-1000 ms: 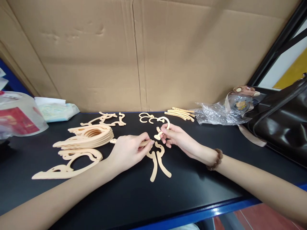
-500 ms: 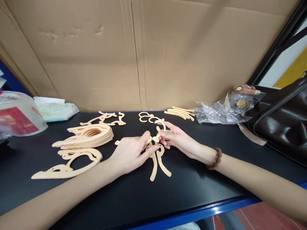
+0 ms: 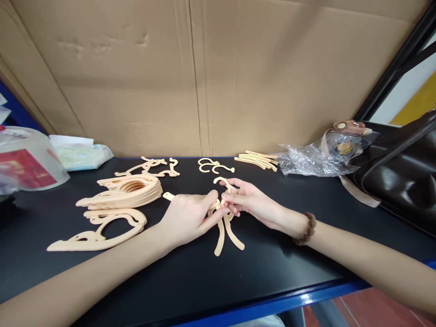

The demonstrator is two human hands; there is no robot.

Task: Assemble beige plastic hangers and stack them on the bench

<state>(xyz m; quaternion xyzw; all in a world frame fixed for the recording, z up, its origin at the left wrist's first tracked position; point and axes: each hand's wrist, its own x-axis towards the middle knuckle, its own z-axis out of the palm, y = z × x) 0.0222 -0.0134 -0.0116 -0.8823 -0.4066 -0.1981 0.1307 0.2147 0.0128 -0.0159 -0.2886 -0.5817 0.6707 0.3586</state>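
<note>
My left hand (image 3: 187, 218) pinches a flat pale wooden strip (image 3: 169, 196) whose end sticks out to the left of my fingers. My right hand (image 3: 247, 200) pinches a small wooden hook piece (image 3: 220, 180), its curve showing above my fingers. Both hands meet over the black tabletop (image 3: 279, 254), the two pieces pressed together at my fingertips. Just below them lie two curved wooden arm pieces (image 3: 226, 234). A beaded bracelet (image 3: 308, 227) sits on my right wrist.
A stack of curved wooden cutouts (image 3: 126, 190) and a large flat cutout (image 3: 98, 229) lie at left. More hooks (image 3: 213, 166), ornate pieces (image 3: 153, 168) and thin strips (image 3: 257, 160) lie along the cardboard wall (image 3: 204, 77). Crumpled plastic (image 3: 309, 161) and a dark bag (image 3: 402, 172) are at right, a plastic packet (image 3: 27, 165) at far left.
My right hand has brought the hook piece down and left to meet the strip in my left hand. The strip's end now shows to the left of my left hand.
</note>
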